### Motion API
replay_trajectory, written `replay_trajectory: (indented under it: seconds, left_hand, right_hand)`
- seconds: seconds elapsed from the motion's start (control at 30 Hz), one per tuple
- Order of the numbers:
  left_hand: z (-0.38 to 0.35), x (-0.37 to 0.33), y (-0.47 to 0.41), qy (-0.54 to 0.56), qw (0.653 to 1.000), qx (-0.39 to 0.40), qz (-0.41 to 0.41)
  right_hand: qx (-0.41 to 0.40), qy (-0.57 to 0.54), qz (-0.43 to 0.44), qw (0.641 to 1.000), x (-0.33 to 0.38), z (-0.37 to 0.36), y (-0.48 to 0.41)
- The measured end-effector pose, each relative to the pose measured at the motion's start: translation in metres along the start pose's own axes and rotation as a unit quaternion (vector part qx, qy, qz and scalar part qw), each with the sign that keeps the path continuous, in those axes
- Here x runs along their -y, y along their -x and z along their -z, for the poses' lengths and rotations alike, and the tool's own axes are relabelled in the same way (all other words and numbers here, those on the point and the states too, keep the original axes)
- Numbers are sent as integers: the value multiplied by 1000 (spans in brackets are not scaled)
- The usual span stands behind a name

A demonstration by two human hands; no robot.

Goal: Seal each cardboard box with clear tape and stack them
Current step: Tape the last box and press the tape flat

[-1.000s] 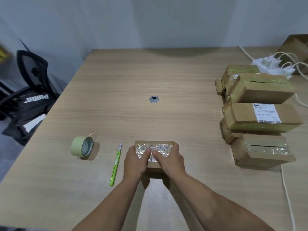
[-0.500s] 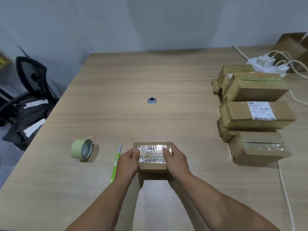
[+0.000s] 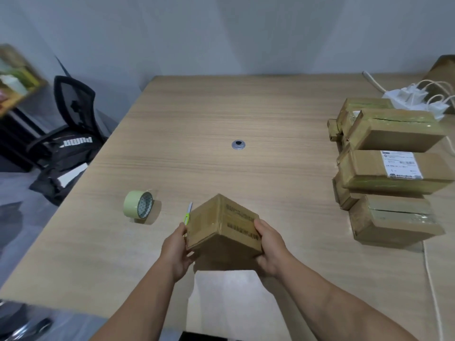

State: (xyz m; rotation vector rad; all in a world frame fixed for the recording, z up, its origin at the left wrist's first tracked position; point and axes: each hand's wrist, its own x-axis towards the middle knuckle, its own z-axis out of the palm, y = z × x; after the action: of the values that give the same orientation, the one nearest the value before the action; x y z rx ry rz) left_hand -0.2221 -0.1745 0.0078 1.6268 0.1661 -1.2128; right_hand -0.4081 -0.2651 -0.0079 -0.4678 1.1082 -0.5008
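A small cardboard box (image 3: pixel 221 223) with printed barcodes is lifted off the wooden table (image 3: pixel 246 114) and tilted, one edge pointing up. My left hand (image 3: pixel 176 252) grips its left side and my right hand (image 3: pixel 269 247) grips its right side. A roll of tape (image 3: pixel 138 204) stands on edge to the left. A green-handled cutter (image 3: pixel 188 214) lies partly hidden behind the box. Several taped cardboard boxes (image 3: pixel 391 168) are stacked at the right.
A white power strip (image 3: pixel 413 97) with plugs and cables lies at the back right; one cable (image 3: pixel 430 279) runs along the right edge. A metal grommet (image 3: pixel 238 144) sits mid-table. A black chair (image 3: pixel 71 114) with a bag stands left of the table.
The box lay flat with its shiny taped face up while my thumbs pressed it. Both hands have since lifted and turned it, so the barcode faces show.
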Motion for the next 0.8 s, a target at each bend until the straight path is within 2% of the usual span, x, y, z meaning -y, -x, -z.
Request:
replay_trajectory:
  seconds: [0.13,0.3,0.33,0.4,0.43,0.5,0.57,0.67,0.73,0.8]
  left_hand:
    - [7,8,8,19,994,101,48]
    - [4,11,12,35,985,147,78]
    - [3,11,14,38,983,156,85]
    - [3,10,18,29,981,168,89]
    - [2,9,19,19,982,164,88]
    - [3,7,21,-6,985,149,89]
    - [5,3,23,-28,986,143,83]
    - [8,-3,25,-17,992,107,64]
    - [10,-7,23,-21,996,78,34]
    - [12,-9,21,-26,998,61,-3]
  right_hand:
    - [32,-63,-45,996,-6,-1,2]
    - [31,-71,-67,995,-13,0,5]
    - [28,-50,-65,996,-14,-2,7]
    - [5,70,-15,997,-17,-7,6]
    - [-16,168,36,985,-19,-8,3]
    - [-82,327,160,928,-15,-11,2]
    - [-81,351,209,909,-4,-21,9]
    - [-3,240,113,964,14,-39,26]
    - [49,236,83,967,19,-45,32]
    - [39,252,97,962,15,-45,27]
